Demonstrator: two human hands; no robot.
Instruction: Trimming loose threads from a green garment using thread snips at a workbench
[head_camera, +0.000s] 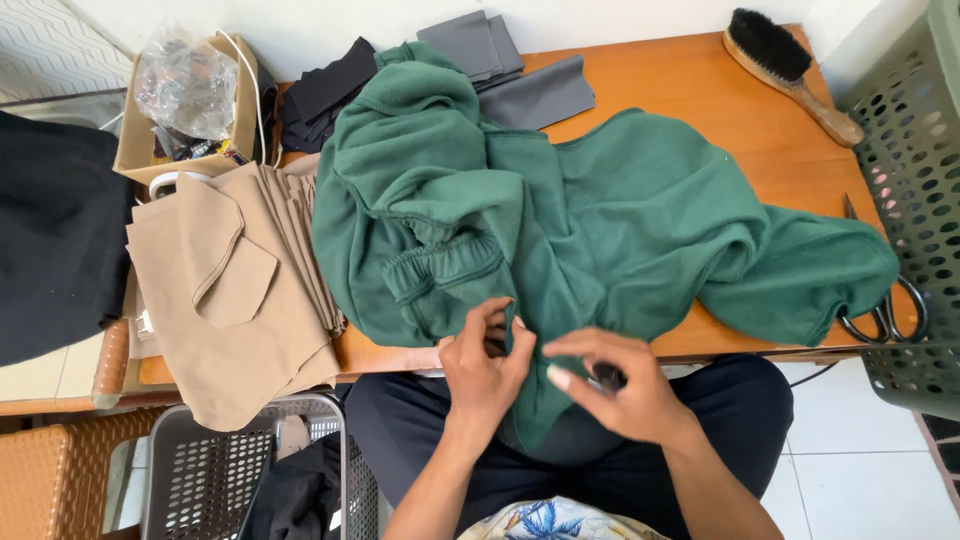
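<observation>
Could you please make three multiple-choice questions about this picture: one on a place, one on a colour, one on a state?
1. Where does the brush lie?
A. table's far right corner
B. in a basket
C. on the floor

2. What colour is the garment under the hands?
A. beige
B. green
C. black

3. What is the left hand doing?
A. resting flat
B. holding scissors
C. pinching the garment's edge

Answers: 1 A, it lies on the wooden table there. 2 B, green fleece. 3 C, its fingers grip the cloth beside the right hand.
</observation>
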